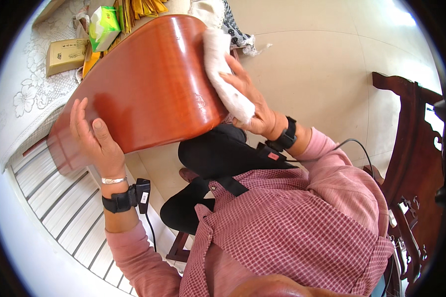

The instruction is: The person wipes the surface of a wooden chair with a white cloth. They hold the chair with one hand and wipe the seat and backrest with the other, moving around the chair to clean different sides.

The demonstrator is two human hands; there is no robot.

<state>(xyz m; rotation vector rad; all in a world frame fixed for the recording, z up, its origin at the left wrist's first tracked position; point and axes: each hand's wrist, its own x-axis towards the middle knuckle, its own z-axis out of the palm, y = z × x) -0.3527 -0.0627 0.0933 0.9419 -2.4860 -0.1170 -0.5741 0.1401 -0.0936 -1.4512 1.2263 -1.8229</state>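
A glossy reddish-brown lacquered wooden piece point(148, 85) with a rounded right end is tilted before me, above my knees. My right hand point(251, 94) grips a folded white cloth point(223, 70) and presses it along the rounded right edge. At the blurred left end, my left hand point(100, 143) is raised with fingers extended and thumb apart. Its palm lies over the piece's near edge; whether it bears weight cannot be seen. Both wrists wear black straps with small cabled devices.
Behind the wooden piece, a lace tablecloth point(29, 85) carries a green tissue pack point(104, 29), a gold-coloured box point(65, 55) and folded gold paper point(143, 8). A white slatted panel point(59, 200) stands at left. A carved dark wooden chair point(409, 126) stands at right on the tiled floor point(308, 74).
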